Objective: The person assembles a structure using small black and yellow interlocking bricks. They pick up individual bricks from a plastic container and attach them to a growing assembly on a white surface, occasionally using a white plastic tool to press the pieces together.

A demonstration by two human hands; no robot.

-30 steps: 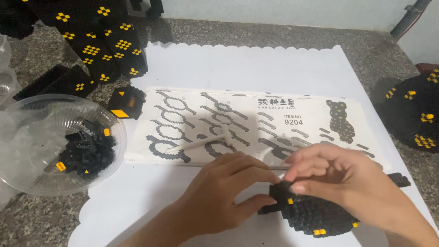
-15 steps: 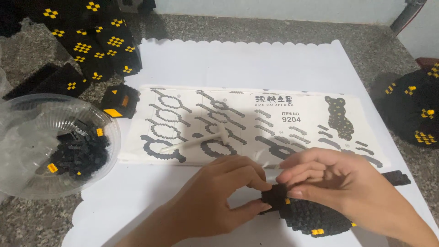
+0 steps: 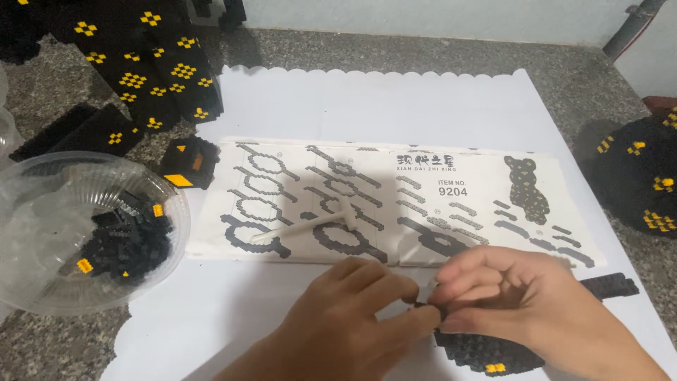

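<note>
Head view: your hands meet low on the white sheet (image 3: 395, 106).
Left hand (image 3: 345, 321): fingers curled, pinching the block model (image 3: 486, 349).
Right hand (image 3: 515, 303): closed on the same model.
Nearby: instruction sheet (image 3: 395, 204), bowl (image 3: 42, 190) of bricks.

A speckled grey stone desk (image 3: 423, 60) fills the view, most of it under a white sheet (image 3: 367, 106) with a scalloped far edge. Beyond the sheet, a pale wall (image 3: 437, 17) meets the desk. Right of the sheet's far corner leans a dark pole (image 3: 627, 28) (its top out of view). Light is soft and even.
</note>
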